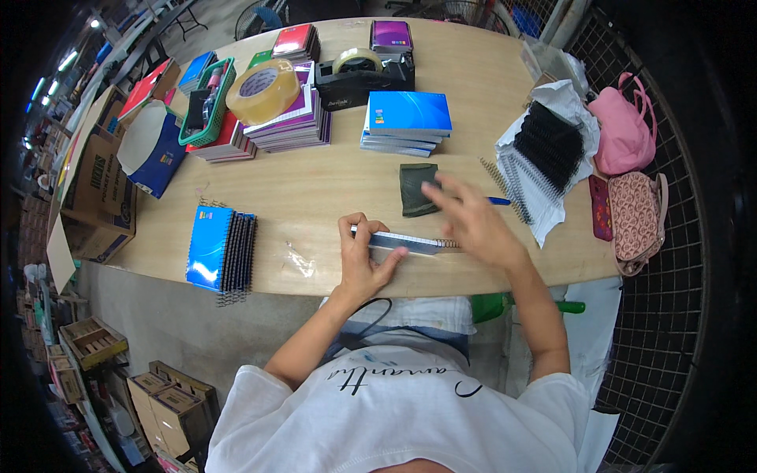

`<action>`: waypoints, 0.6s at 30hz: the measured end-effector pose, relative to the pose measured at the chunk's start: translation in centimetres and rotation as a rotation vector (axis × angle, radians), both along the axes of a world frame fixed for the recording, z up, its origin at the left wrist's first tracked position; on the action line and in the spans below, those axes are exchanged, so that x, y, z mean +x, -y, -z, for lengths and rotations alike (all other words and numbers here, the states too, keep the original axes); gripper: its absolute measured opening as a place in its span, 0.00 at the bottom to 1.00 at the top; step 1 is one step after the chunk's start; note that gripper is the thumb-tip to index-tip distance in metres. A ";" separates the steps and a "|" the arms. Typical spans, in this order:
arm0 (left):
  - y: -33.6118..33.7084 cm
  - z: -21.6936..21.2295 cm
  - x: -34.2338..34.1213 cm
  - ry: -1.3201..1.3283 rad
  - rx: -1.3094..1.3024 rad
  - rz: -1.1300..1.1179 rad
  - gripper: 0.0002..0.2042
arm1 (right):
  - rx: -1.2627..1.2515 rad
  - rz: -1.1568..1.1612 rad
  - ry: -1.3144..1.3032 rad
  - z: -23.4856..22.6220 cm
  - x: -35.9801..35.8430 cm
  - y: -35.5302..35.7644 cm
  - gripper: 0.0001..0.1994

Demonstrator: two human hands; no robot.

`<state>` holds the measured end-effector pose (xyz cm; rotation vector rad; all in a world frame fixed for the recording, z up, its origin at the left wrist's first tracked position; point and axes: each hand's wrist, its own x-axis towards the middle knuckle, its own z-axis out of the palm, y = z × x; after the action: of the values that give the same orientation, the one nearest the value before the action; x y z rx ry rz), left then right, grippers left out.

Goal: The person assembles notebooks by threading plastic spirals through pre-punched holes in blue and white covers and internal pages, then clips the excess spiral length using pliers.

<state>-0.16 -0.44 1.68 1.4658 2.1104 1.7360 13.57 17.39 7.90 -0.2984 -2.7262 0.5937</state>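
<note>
Head view: a thin notebook (410, 243) with a wire spiral showing at its right end lies flat on the wooden table (315, 189), close to the near edge, directly ahead of the person. Long axis runs left to right across the picture, tilted slightly so the right end sits a little nearer the person. Left hand (364, 256) is on the notebook's left end: thumb over the top, fingers curled along the near edge, a partly closed pinch that pins it down. Right hand (471, 221) is above the right end, where the spiral protrudes; fingers spread and loosely extended, motion-blurred, nothing visibly held; cannot tell whether the palm touches the wire. So the spiral end lies under the right hand, and the cover end belongs to the left. Just beyond the right fingertips: a dark green cloth pouch (416, 189) and a blue pen (498, 201). Further right, loose black and white binding coils (544, 150) on white paper. Left of the notebook, well apart, a stack of blue bound notebooks (221, 248). Far side: a stack of blue pads (407, 122), a tape dispenser (364, 77), a large tape roll (262, 91).
</note>
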 end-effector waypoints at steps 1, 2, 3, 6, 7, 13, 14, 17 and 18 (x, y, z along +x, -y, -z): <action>0.0 -0.6 0.2 -0.002 0.010 0.022 0.21 | -0.030 0.048 -0.012 0.2 -0.9 -1.2 0.27; -0.1 -0.5 0.2 -0.018 -0.006 0.007 0.23 | 0.135 -0.006 0.027 1.2 -1.7 -2.4 0.28; -0.3 -0.2 0.2 -0.036 -0.023 -0.009 0.25 | 0.299 -0.062 0.064 2.6 -2.6 -3.5 0.28; 0.3 0.1 -1.0 -0.047 -0.055 -0.044 0.28 | 0.127 -0.106 0.123 1.6 -3.2 -3.7 0.25; 0.6 0.2 -1.5 -0.040 -0.061 -0.060 0.28 | -0.039 -0.107 0.136 0.4 -3.0 -3.6 0.24; 1.0 -0.6 -2.8 -0.076 -0.076 -0.008 0.28 | -0.599 -0.297 0.328 0.3 -0.4 -2.0 0.24; 0.9 -0.6 -2.9 -0.082 -0.074 -0.006 0.28 | -0.752 -0.349 0.231 0.9 0.0 -3.0 0.25; 0.7 0.0 -2.8 -0.073 -0.060 0.006 0.28 | -0.846 -0.332 0.242 0.9 0.3 -2.8 0.23; 0.5 0.2 -2.6 -0.056 -0.050 0.015 0.29 | -0.582 -0.204 0.273 0.2 0.1 -1.5 0.23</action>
<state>-2.77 -0.98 1.48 1.5300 2.1470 1.6437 13.63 18.87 7.74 -0.2503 -2.7947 1.5066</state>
